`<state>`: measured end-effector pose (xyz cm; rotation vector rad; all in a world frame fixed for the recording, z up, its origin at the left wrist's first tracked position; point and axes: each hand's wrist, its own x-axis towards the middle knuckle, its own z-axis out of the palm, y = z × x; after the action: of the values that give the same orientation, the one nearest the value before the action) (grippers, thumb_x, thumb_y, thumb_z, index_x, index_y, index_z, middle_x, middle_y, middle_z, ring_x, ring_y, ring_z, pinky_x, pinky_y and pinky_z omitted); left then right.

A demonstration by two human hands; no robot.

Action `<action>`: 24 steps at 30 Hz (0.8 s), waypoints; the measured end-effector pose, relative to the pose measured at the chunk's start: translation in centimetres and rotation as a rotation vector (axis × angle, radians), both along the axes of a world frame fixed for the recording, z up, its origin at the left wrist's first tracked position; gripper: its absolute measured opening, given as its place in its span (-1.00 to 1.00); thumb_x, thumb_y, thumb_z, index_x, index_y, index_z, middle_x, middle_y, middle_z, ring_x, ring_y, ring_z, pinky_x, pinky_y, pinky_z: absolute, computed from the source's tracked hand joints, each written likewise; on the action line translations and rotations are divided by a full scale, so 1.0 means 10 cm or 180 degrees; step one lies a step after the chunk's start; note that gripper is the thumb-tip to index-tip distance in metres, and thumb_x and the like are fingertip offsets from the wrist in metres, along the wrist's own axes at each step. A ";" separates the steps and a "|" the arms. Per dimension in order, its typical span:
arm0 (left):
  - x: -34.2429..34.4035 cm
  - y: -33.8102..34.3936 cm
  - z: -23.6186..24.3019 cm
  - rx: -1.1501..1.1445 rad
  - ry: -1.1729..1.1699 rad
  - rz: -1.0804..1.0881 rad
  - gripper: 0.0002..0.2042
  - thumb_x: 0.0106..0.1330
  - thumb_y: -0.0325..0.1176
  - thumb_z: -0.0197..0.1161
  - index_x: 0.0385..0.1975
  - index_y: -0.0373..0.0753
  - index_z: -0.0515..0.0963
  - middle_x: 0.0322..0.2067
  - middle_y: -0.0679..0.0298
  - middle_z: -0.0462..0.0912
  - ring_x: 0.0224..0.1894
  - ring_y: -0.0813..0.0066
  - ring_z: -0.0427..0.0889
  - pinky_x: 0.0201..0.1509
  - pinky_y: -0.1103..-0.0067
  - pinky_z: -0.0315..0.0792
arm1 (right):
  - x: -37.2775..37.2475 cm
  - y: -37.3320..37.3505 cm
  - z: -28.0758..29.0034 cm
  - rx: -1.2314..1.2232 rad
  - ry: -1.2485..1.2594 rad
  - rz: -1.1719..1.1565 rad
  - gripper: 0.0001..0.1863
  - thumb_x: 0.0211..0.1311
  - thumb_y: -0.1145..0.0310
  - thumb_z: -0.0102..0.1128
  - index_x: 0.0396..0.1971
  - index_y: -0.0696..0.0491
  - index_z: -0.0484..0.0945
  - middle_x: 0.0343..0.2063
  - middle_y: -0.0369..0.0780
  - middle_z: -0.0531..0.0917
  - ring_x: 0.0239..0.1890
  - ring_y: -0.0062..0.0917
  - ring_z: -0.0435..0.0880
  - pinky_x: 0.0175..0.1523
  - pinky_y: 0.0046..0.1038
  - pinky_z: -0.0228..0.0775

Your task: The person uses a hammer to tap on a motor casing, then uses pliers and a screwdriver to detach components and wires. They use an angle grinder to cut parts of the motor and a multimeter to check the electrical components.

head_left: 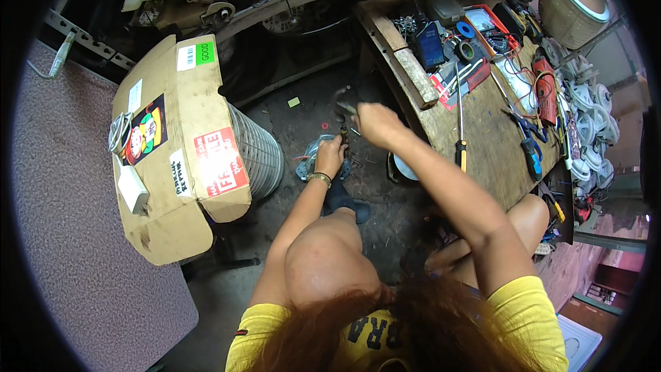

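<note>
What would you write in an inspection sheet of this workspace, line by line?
Surface: dark, littered floor; worn brown wooden bench at right.
Job's things: blurred grey metal tool; slim brownish piece; grey metal part on the floor, partly hidden.
Clutter: yellow-handled screwdriver, blue-and-black-handled implement, red elongated device, all on the bench.
Hands: right hand closed on the grey tool; left hand apparently pinching the brownish piece.
Cables: coiled white cable on brown cardboard; thin red wires on the bench.
Surroundings: heaped white plastic parts and beige round bucket beyond the bench.

cardboard [186, 107] bears a red printed label [220, 162], green barcode sticker [200, 54] and white lettered label [180, 173]; the yellow shirt [525, 310], dark letters [370, 328].
</note>
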<state>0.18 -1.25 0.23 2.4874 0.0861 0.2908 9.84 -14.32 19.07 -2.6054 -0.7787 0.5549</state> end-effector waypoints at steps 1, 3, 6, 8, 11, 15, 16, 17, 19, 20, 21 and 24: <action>0.01 0.00 -0.01 0.0000 -0.0028 -0.0019 -0.87 0.19 -0.41 0.23 -0.37 -0.31 0.48 -0.57 -0.03 0.58 -0.42 -0.01 0.58 -0.20 0.29 0.35 | 0.09 0.04 0.20 0.0238 -0.0243 0.0036 -0.72 0.26 0.24 0.10 -0.35 0.20 0.55 -0.37 0.13 0.62 -0.22 0.02 0.61 -0.12 -0.05 0.43; -0.03 0.03 -0.10 -0.0031 -0.0029 0.0060 -0.86 0.20 -0.40 0.23 -0.36 -0.32 0.47 -0.55 -0.02 0.59 -0.40 0.01 0.58 -0.21 0.28 0.35 | 0.11 0.19 1.02 0.1510 -0.1146 0.0159 -0.75 0.28 0.28 0.10 -0.42 0.19 0.49 -0.46 0.08 0.59 -0.35 0.01 0.59 -0.21 -0.09 0.40; -0.02 0.05 -0.12 -0.0156 -0.0164 0.0054 -0.84 0.20 -0.42 0.24 -0.31 -0.35 0.47 -0.51 -0.08 0.58 -0.39 -0.10 0.56 -0.26 0.24 0.34 | 0.13 0.30 2.08 0.3322 -0.2006 0.0102 -0.81 0.35 0.37 0.02 -0.34 0.21 0.47 -0.62 -0.14 0.48 -0.54 -0.34 0.45 -0.39 -0.34 0.29; -0.01 0.05 -0.10 -0.0168 -0.0155 0.0034 -0.84 0.20 -0.41 0.24 -0.31 -0.35 0.47 -0.51 -0.06 0.59 -0.39 -0.08 0.56 -0.24 0.24 0.34 | 0.15 0.28 1.94 0.3244 -0.2957 -0.0083 -0.84 0.34 0.42 -0.03 -0.30 0.21 0.45 -0.57 -0.10 0.47 -0.50 -0.27 0.42 -0.39 -0.27 0.24; 0.03 -0.01 -0.09 -0.0023 -0.0161 -0.0052 -0.84 0.20 -0.40 0.24 -0.33 -0.34 0.48 -0.53 -0.03 0.58 -0.39 -0.05 0.56 -0.22 0.24 0.34 | -0.02 0.08 0.54 0.1895 -0.1587 -0.0694 -0.80 0.30 0.45 -0.09 -0.19 0.26 0.42 -0.43 0.14 0.59 -0.31 0.08 0.59 -0.21 0.01 0.36; 0.17 0.10 -0.07 0.0345 -0.0139 0.0013 -0.85 0.19 -0.36 0.24 -0.37 -0.31 0.50 -0.52 -0.02 0.58 -0.37 -0.02 0.57 -0.19 0.25 0.33 | -0.09 -0.11 -0.28 0.0680 -0.0534 -0.0512 -0.74 0.32 0.30 0.01 -0.30 0.25 0.44 -0.47 0.16 0.60 -0.31 0.13 0.58 -0.21 0.01 0.42; 0.04 0.08 -0.10 0.0329 0.0024 0.0012 -0.84 0.19 -0.35 0.24 -0.38 -0.30 0.50 -0.51 -0.01 0.59 -0.36 -0.01 0.57 -0.18 0.25 0.32 | -0.18 -0.13 -0.13 0.0851 -0.0547 -0.0620 -0.74 0.31 0.30 0.03 -0.31 0.24 0.44 -0.49 0.15 0.60 -0.34 0.16 0.57 -0.23 0.02 0.40; 0.00 0.04 -0.10 0.0339 0.0110 0.0007 -0.84 0.19 -0.33 0.24 -0.39 -0.30 0.51 -0.50 -0.01 0.59 -0.35 0.01 0.57 -0.17 0.25 0.32 | -0.11 -0.07 0.12 0.0948 -0.0588 -0.0680 -0.74 0.33 0.28 0.04 -0.36 0.22 0.39 -0.48 0.18 0.57 -0.32 0.14 0.56 -0.25 0.03 0.37; 0.01 0.08 -0.11 0.0273 0.0056 -0.0001 -0.83 0.20 -0.32 0.24 -0.40 -0.30 0.50 -0.50 0.00 0.58 -0.35 0.01 0.56 -0.17 0.26 0.31 | 0.04 0.08 0.69 0.1650 -0.0917 -0.0573 -0.75 0.34 0.30 0.03 -0.36 0.22 0.38 -0.47 0.19 0.55 -0.31 0.12 0.55 -0.24 0.01 0.32; 0.00 0.09 -0.12 0.0274 0.0020 -0.0007 -0.83 0.20 -0.32 0.24 -0.40 -0.30 0.50 -0.50 0.00 0.58 -0.35 0.01 0.56 -0.17 0.26 0.31 | 0.08 0.16 0.97 0.1908 -0.1178 -0.0586 -0.76 0.34 0.31 0.03 -0.35 0.21 0.39 -0.48 0.16 0.55 -0.31 0.12 0.54 -0.26 -0.03 0.31; 0.00 0.08 -0.13 0.0271 -0.0024 -0.0014 -0.83 0.20 -0.31 0.24 -0.40 -0.30 0.50 -0.50 0.00 0.58 -0.35 0.01 0.56 -0.17 0.26 0.31 | 0.15 0.23 1.13 0.2396 -0.1754 -0.0514 -0.73 0.33 0.30 0.03 -0.40 0.24 0.40 -0.56 0.15 0.56 -0.39 0.12 0.57 -0.30 -0.02 0.37; -0.04 0.08 -0.10 0.0315 0.0004 0.0061 -0.82 0.20 -0.31 0.24 -0.38 -0.30 0.51 -0.50 0.02 0.59 -0.36 0.01 0.55 -0.16 0.26 0.30 | 0.13 0.27 1.36 0.2929 -0.1931 -0.0569 -0.78 0.33 0.34 0.02 -0.36 0.23 0.40 -0.61 0.11 0.56 -0.44 0.10 0.57 -0.35 -0.08 0.38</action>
<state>-0.20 -0.50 -0.79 2.5863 0.0985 0.3084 11.18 -11.66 32.68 -1.8989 -0.7126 -0.5690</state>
